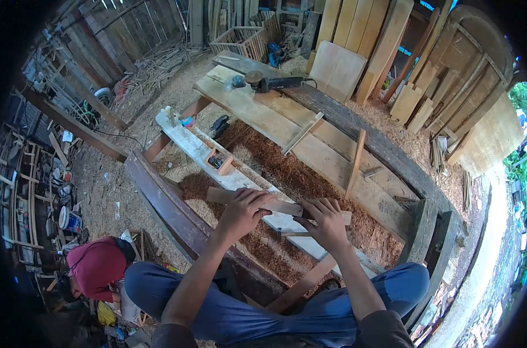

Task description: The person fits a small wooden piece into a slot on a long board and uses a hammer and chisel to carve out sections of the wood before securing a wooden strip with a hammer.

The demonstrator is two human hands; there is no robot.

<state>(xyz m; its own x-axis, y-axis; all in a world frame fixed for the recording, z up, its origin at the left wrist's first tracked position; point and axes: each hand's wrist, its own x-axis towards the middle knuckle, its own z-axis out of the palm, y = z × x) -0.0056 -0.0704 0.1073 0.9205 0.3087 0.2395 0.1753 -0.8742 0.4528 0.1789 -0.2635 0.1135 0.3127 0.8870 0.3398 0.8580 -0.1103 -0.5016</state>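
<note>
A short, flat wooden strip lies crosswise over the long whitish plank in front of me. My left hand is closed over the strip's left part, its fingers bent across the top. Toward the other end, my right hand grips the same strip, its thumb pressed against the near side. Just below the right hand, a thin wooden stick with a dark end rests on the plank. Farther up the plank sits a small wooden box holding small dark pieces, too small to name.
A power tool with a round disc lies on the wide boards beyond. Reddish shavings fill the gap below. A dark curved beam runs at the left. A person in red bends down at the lower left.
</note>
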